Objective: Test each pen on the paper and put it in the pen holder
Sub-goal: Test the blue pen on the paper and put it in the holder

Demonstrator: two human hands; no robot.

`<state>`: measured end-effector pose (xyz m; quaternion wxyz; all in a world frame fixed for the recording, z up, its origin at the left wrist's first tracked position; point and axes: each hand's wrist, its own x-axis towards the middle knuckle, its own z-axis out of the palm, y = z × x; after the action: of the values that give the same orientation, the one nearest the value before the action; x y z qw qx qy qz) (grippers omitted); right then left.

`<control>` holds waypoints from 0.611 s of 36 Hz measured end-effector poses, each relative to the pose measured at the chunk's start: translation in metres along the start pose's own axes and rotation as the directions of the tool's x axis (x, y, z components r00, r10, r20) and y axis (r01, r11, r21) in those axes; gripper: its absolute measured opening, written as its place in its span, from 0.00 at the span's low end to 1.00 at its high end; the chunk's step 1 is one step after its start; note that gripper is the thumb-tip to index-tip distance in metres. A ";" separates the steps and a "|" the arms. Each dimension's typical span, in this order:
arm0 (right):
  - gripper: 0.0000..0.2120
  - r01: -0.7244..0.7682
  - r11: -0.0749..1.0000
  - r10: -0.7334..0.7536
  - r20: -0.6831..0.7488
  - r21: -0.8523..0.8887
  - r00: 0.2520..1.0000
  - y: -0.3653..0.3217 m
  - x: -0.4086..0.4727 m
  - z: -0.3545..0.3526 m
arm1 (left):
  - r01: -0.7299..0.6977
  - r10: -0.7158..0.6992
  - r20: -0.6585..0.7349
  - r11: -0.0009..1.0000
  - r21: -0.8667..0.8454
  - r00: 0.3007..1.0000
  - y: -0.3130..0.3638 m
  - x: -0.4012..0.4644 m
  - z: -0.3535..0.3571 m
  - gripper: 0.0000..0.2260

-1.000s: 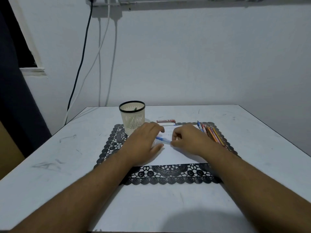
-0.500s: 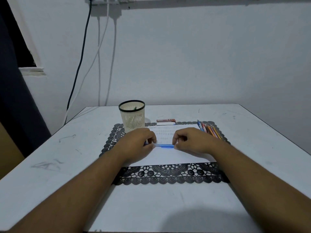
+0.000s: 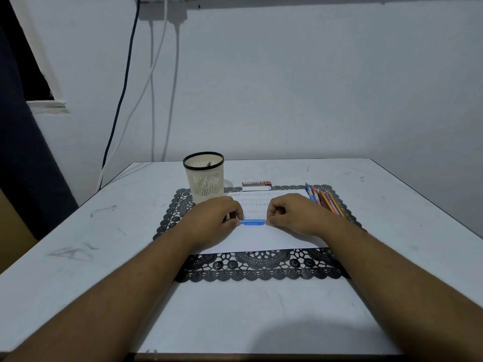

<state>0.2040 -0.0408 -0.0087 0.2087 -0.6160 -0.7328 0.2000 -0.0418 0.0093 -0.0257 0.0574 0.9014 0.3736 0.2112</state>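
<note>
A blue pen [image 3: 253, 222] lies level just above the white paper [image 3: 264, 237], held at both ends. My left hand [image 3: 218, 218] pinches its left end and my right hand [image 3: 294, 215] pinches its right end. Faint rows of test marks show on the paper's far part. The cream mesh pen holder [image 3: 204, 178] with a black rim stands at the mat's far left corner, a dark pen tip showing inside. A row of several pens and coloured pencils [image 3: 325, 200] lies on the mat's far right side.
The paper sits on a black lace placemat [image 3: 261, 270] on a white table [image 3: 78, 246]. A small red and white box [image 3: 256, 186] lies beyond the paper. Cables hang down the wall at the back left.
Both hands drew back toward me with the blue pen and turned it level. My left hand went from lying flat on the paper to pinching the pen's left end.
</note>
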 end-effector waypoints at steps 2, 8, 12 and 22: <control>0.03 -0.006 1.000 0.007 0.009 -0.026 1.000 0.001 -0.001 0.000 | 0.006 -0.006 0.002 1.000 0.006 1.000 0.000 -0.002 0.001 0.02; 0.05 -0.056 0.995 0.051 -0.065 -0.079 0.997 0.012 0.002 -0.007 | 0.001 -0.001 0.003 1.000 0.006 1.000 -0.001 0.000 -0.001 0.03; 0.03 -0.051 0.995 0.039 -0.137 -0.087 0.990 0.010 0.007 0.002 | 0.005 -0.005 0.005 1.000 0.014 1.000 -0.001 -0.002 -0.002 0.03; 0.04 0.078 0.997 -0.077 -0.153 -0.001 0.985 -0.003 0.020 0.020 | -0.008 0.007 0.018 1.000 0.027 1.000 0.002 -0.001 0.000 0.02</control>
<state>0.1870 -0.0224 -0.0225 0.2736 -0.6000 -0.7375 0.1457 -0.0414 0.0068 -0.0251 0.0476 0.9053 0.3726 0.1984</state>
